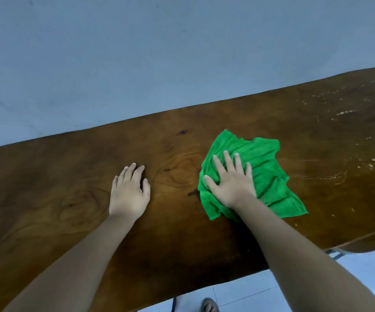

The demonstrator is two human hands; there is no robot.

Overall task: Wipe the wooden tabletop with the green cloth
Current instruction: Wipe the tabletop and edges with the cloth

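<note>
A crumpled green cloth [265, 174] lies on the dark wooden tabletop [69, 176], right of centre. My right hand [231, 183] presses flat on the cloth's left half, fingers spread and pointing away from me. My left hand [129, 192] rests palm down on the bare wood to the left of the cloth, fingers loosely together, holding nothing. Wet streaks and pale specks [344, 113] mark the wood to the right of the cloth.
The table's far edge meets a plain grey-blue wall [137, 64]. Its near edge runs along the bottom right, with a light tiled floor [249, 293] below. A foot in a sandal [209, 306] and a metal table leg [337, 253] show under the edge.
</note>
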